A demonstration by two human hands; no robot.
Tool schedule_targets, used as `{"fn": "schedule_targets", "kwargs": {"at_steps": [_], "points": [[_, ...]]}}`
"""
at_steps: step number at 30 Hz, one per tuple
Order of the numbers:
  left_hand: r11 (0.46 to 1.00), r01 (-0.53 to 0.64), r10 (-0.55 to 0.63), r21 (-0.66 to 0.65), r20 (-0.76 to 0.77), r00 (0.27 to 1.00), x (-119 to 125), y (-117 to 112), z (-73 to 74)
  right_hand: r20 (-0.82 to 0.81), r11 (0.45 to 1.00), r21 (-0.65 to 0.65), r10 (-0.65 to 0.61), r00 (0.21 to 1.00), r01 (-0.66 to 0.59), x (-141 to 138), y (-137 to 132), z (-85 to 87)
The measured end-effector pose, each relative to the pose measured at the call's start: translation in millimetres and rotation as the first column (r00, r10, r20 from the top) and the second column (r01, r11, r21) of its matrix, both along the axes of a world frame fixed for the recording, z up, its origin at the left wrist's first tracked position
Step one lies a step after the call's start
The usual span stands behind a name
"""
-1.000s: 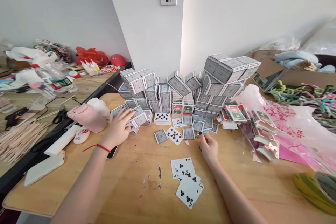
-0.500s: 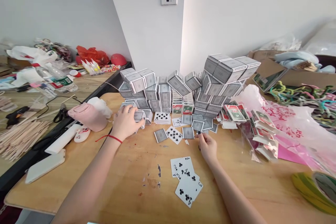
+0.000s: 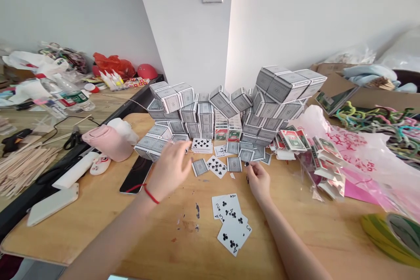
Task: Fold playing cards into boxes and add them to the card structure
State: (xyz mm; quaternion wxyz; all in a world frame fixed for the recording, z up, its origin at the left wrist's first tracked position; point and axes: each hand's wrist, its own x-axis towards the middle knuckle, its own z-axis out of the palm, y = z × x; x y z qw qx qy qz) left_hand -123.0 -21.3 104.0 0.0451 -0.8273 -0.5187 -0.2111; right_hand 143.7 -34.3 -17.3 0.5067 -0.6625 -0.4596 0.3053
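My left hand [image 3: 170, 166], a red string at its wrist, is over the table with thumb and fingers apart and nothing visible in them. Its fingertips come close to a face-up stack of playing cards [image 3: 202, 145]. To its left, blocks folded from grey-backed cards [image 3: 151, 142] stand beside a black phone [image 3: 136, 176]. My right hand [image 3: 258, 179] rests near the table with its fingers pinched; whatever they may hold is hidden. Just beyond it lie face-down cards [image 3: 246, 155] and a single card [image 3: 234, 164]. A face-up spade card [image 3: 217, 166] lies between the hands.
Tall card-block structures [image 3: 282, 87] rise at the back. Face-up club cards [image 3: 231, 223] lie in front. Empty card boxes [image 3: 328, 166], plastic wrap [image 3: 354, 148] and yellow-green tape [image 3: 390, 236] are at right. A pink roll [image 3: 108, 142] and a white phone-like slab [image 3: 54, 204] are at left.
My left hand has moved right, off the card blocks at left, uncovering them and the black phone. My right hand stays nearly in place, still pinched. The view has shifted slightly.
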Motion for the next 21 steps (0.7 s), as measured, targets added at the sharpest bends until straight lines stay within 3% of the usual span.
{"fn": "schedule_targets", "kwargs": {"at_steps": [3, 4, 8, 11, 16, 18, 21], "points": [[0.975, 0.171, -0.168, -0.142, 0.035, 0.985, 39.3, -14.6, -30.6, 0.041, 0.998, 0.052, -0.038, 0.998, 0.036, 0.7, 1.4, -1.7], [0.973, 0.171, -0.167, -0.157, 0.041, 0.985, 49.5, -16.2, -42.7, 0.056, 0.997, 0.066, -0.053, 0.997, 0.050, 0.8, 1.9, -2.2], [0.975, -0.083, 0.088, -0.204, 0.017, 0.996, 72.4, -12.6, -79.8, 0.130, 0.993, 0.087, -0.084, 0.988, 0.073, -0.6, 3.1, -4.0], [0.962, -0.070, 0.075, -0.265, 0.009, 0.997, 77.2, -6.3, -87.1, 0.207, 0.997, 0.072, -0.006, 0.978, -0.009, -3.6, 3.0, -4.8], [0.976, -0.038, 0.050, -0.214, 0.052, 0.997, 76.3, 4.9, -88.8, 0.431, 0.961, 0.120, 0.177, 0.885, -0.250, -6.9, 1.5, -4.8], [0.973, -0.024, 0.043, -0.228, 0.076, 0.996, 73.1, 8.1, -92.1, 0.504, 0.945, 0.169, 0.162, 0.849, -0.280, -5.4, 2.4, -6.0], [0.972, -0.004, 0.040, -0.237, 0.148, 0.988, 66.5, 9.2, -97.5, 0.580, 0.949, 0.262, -0.008, 0.815, -0.178, -0.9, 7.5, -10.2]]}}
